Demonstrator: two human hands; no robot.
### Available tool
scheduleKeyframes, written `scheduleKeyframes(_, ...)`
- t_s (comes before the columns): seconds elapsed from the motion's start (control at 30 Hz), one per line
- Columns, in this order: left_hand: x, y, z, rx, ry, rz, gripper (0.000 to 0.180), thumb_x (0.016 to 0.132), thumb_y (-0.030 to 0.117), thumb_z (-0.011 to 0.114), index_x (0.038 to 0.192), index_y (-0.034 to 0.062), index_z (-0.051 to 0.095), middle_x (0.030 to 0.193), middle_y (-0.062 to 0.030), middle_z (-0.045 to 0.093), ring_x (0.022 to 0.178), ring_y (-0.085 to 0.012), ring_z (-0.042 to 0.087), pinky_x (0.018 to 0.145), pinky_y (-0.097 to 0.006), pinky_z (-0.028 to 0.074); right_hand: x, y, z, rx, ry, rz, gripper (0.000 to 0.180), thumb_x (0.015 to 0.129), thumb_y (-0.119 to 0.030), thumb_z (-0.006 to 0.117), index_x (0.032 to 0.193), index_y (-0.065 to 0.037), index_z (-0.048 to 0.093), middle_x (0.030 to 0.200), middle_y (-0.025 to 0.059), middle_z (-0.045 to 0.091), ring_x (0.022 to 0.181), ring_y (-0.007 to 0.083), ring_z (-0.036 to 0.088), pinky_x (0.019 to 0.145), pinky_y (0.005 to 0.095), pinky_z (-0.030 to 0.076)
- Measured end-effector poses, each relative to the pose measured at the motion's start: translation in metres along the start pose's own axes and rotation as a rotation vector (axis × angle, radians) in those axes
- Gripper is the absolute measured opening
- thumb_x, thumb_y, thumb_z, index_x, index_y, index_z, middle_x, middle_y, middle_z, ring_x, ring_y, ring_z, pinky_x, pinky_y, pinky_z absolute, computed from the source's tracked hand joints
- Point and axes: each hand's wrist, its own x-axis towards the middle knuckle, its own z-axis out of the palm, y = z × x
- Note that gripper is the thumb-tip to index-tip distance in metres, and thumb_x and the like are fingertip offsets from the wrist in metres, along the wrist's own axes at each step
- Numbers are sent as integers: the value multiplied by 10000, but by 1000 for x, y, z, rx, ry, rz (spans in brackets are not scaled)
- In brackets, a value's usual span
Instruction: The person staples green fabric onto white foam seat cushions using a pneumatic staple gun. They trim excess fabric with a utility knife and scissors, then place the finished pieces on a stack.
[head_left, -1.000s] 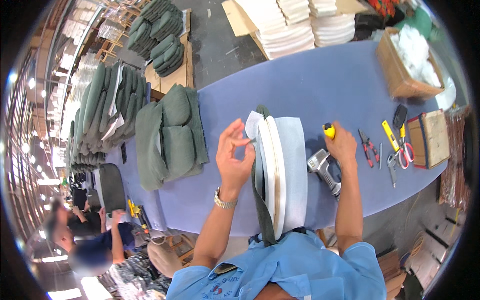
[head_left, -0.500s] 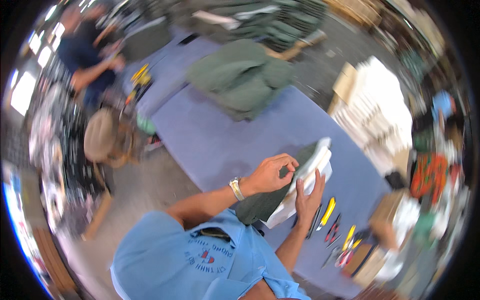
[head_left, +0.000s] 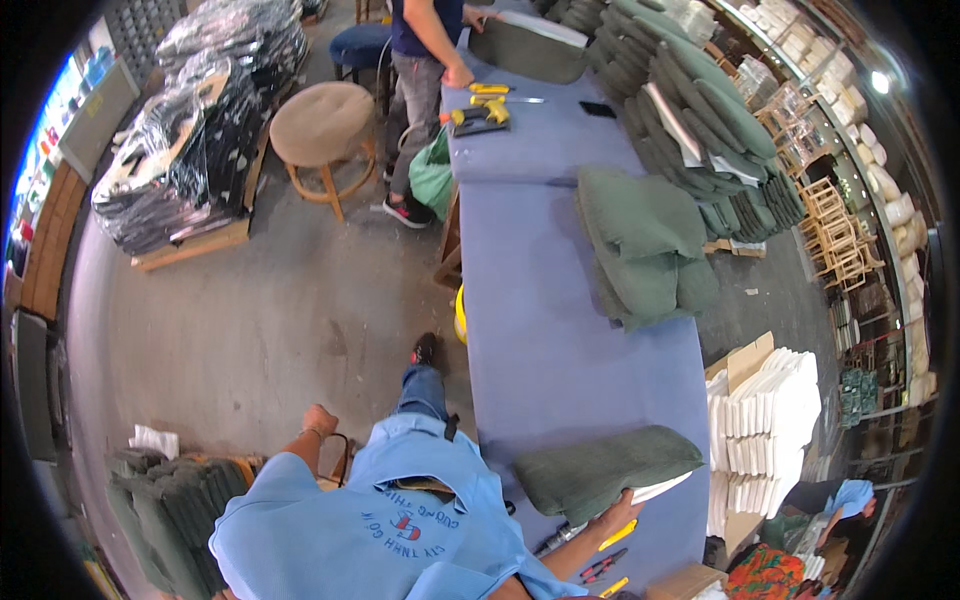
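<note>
My right hand (head_left: 618, 512) grips the near right edge of a dark green cushion (head_left: 600, 468), whose white underside shows along that edge. The cushion lies on the blue-grey covered table (head_left: 560, 395), close to my body. Out to my left, away from the table, my left hand (head_left: 320, 420) is curled closed, and I see nothing in it. Below the cushion lie a dark metal tool (head_left: 558, 537), a yellow-handled cutter (head_left: 618, 535) and red-handled pliers (head_left: 603, 566).
More green cushions (head_left: 640, 240) are piled farther up the table, with tall stacks (head_left: 690, 110) behind. White padding (head_left: 765, 430) stands at the right. Green cushions (head_left: 165, 520) stand at my lower left. A co-worker (head_left: 425, 50) stands at the far end, near a round stool (head_left: 322, 125).
My left hand has come off the cushion and swung out to the left. The cushion now rests green side up on the table, with my right hand on it. My view has turned.
</note>
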Motion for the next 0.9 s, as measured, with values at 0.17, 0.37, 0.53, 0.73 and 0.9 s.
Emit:
scheduleKeyframes(0.17,53,-22,-28,168,-275,141,299,893,279,609,690,109,746,656,-60,721,626,-185,707,647,-379,584,21,2,6,-47,5,-93,656,989,-332,580,1480,80,444,1464,215,515,1248,330,538,1083,424,425)
scheduleKeyframes(0.37,70,178,-134,-263,-238,471,224,724,230,709,819,37,771,876,-204,755,817,-366,750,776,-425,590,15,4,48,-206,290,-102,471,1000,-196,589,1418,12,529,1283,181,643,1126,265,616,950,402,514)
scheduleKeyframes(0.53,22,246,-177,-728,-679,597,181,899,159,707,982,-1,731,890,-111,772,789,-180,752,683,-333,590,-137,-8,165,-64,-571,-220,369,1054,-225,604,1361,-20,598,1155,146,719,1043,215,699,914,350,574)
scheduleKeyframes(0.73,14,214,-209,-363,-828,846,182,935,160,709,921,-21,712,881,-113,765,800,-148,741,690,-307,581,-311,65,324,-333,-1204,251,324,1084,-271,571,1274,-23,656,1015,87,744,821,139,710,750,286,578)
scheduleKeyframes(0.9,53,130,-215,-349,-862,801,180,926,160,713,998,-1,745,854,-119,768,831,-149,735,752,-316,578,-369,132,335,-256,-1249,561,259,1088,-220,562,1114,10,678,964,71,745,809,137,718,714,290,598)
